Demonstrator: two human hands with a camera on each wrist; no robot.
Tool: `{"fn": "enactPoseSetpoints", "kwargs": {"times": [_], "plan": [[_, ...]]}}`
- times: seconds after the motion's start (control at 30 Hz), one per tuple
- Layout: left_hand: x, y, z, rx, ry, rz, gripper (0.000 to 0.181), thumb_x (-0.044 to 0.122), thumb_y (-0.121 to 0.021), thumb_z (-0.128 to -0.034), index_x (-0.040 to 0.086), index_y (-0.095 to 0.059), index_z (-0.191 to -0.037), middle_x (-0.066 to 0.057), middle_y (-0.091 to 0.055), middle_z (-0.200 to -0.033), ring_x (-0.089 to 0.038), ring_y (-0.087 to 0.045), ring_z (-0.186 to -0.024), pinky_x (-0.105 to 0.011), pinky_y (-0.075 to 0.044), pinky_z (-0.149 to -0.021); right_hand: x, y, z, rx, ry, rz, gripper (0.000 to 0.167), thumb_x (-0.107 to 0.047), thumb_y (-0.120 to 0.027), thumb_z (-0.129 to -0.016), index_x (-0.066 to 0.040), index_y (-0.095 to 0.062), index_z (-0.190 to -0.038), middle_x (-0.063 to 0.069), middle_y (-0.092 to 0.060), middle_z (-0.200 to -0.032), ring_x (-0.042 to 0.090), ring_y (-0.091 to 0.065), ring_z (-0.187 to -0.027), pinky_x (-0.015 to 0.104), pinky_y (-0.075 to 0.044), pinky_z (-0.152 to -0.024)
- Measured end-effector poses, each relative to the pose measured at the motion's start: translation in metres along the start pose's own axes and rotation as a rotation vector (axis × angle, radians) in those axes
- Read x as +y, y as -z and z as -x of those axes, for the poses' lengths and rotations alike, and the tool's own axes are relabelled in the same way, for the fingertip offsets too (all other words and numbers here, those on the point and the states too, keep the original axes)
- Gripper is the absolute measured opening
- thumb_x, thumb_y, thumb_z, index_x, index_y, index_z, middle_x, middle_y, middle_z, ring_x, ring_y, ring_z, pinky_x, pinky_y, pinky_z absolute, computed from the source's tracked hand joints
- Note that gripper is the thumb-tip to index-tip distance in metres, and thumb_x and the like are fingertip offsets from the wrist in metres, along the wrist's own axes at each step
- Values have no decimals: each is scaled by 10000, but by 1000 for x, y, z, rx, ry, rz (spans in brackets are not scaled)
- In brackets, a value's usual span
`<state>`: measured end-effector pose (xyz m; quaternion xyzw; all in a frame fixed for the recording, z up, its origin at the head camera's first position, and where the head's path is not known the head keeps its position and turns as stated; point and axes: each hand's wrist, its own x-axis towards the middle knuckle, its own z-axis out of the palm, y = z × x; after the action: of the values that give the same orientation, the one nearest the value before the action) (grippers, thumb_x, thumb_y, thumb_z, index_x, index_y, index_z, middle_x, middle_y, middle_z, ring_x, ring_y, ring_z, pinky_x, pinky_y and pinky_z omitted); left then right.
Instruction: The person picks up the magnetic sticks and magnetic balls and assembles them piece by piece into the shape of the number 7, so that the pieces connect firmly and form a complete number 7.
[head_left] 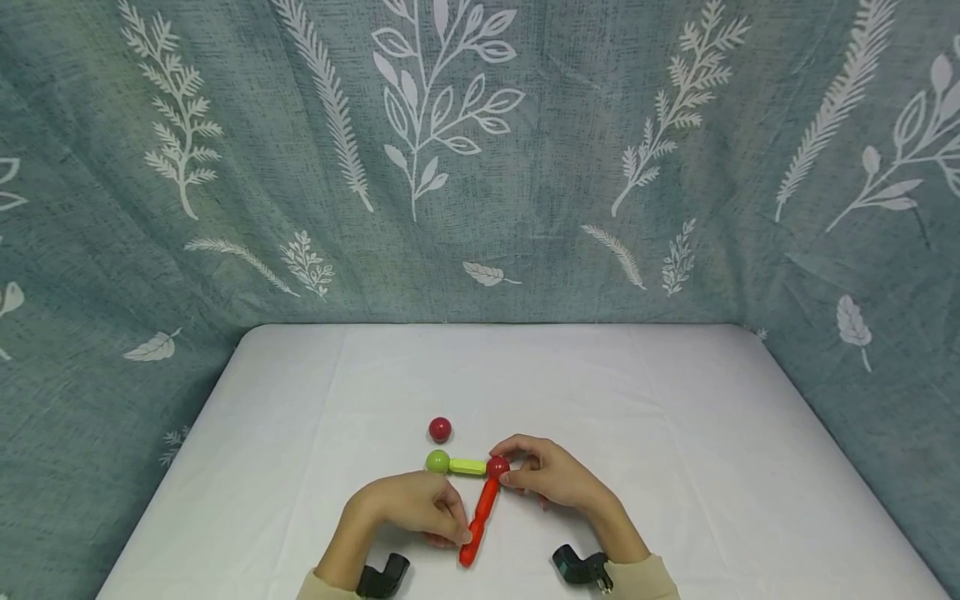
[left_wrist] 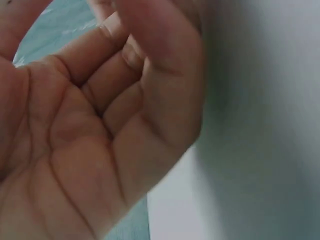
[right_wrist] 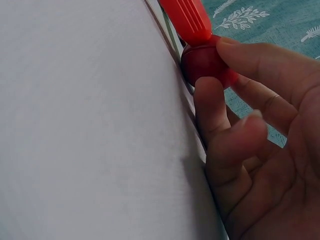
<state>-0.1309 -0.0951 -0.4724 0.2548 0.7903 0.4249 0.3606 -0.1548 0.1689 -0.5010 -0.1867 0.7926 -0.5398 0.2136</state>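
Observation:
In the head view a red ball (head_left: 498, 467) joins a short yellow-green rod (head_left: 468, 467) and a longer red rod (head_left: 486, 502). A green ball (head_left: 438, 462) sits at the far end of the yellow-green rod. My right hand (head_left: 553, 472) pinches the red ball between thumb and finger; the right wrist view shows this grip on the ball (right_wrist: 202, 64) close up. With my left hand (head_left: 420, 506) I pinch the red rod near its lower end. The left wrist view shows curled fingers (left_wrist: 165, 95), but the rod is hidden there.
A loose red ball (head_left: 440, 429) lies just behind the green one on the white tabletop (head_left: 675, 400). Black wrist devices (head_left: 384, 575) are on both wrists. A teal leaf-patterned cloth (head_left: 555, 167) hangs behind the table and at its sides.

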Motion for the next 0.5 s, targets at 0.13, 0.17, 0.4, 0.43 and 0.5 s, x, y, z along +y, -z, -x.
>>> {"fn": "enactPoseSetpoints", "kwargs": {"times": [0.13,0.17,0.4,0.43,0.5], "plan": [[-1,11,9,36,-13,5,15,175,-761,-843,181,-746,-840,28,-627,-663,-99,-538,-605,-254,-424,-587,0,0,-1,-2,1,-3,296,-169,-744,-914,-148,-680,-1202,89,-644,-978,104,-391,-445,234,-353,-403],[-3,14,11,49,-20,7,20,185,-757,-850,180,-742,-861,30,-624,-670,-100,-537,-612,-258,-427,-593,0,0,-1,-2,3,-1,297,-170,-744,-915,-147,-680,-1203,89,-644,-983,103,-393,-444,233,-354,-402],[-14,32,14,384,-101,23,69,224,-732,-926,170,-712,-964,31,-655,-821,-146,-581,-747,-294,-481,-651,2,1,-1,-6,-4,-12,314,-182,-743,-916,-137,-676,-1219,74,-657,-984,91,-385,-431,233,-355,-400],[-15,32,12,468,-103,16,77,244,-729,-931,181,-712,-971,41,-663,-850,-149,-592,-779,-304,-489,-673,2,1,-1,-6,-7,-12,315,-182,-743,-915,-138,-675,-1219,77,-657,-946,88,-383,-430,232,-355,-399],[-18,33,8,633,-87,-5,84,279,-732,-932,215,-712,-983,65,-661,-879,-147,-606,-835,-322,-497,-723,2,1,-1,-7,-5,-11,317,-178,-742,-915,-131,-673,-1221,79,-652,-905,86,-381,-431,231,-354,-399]]}}
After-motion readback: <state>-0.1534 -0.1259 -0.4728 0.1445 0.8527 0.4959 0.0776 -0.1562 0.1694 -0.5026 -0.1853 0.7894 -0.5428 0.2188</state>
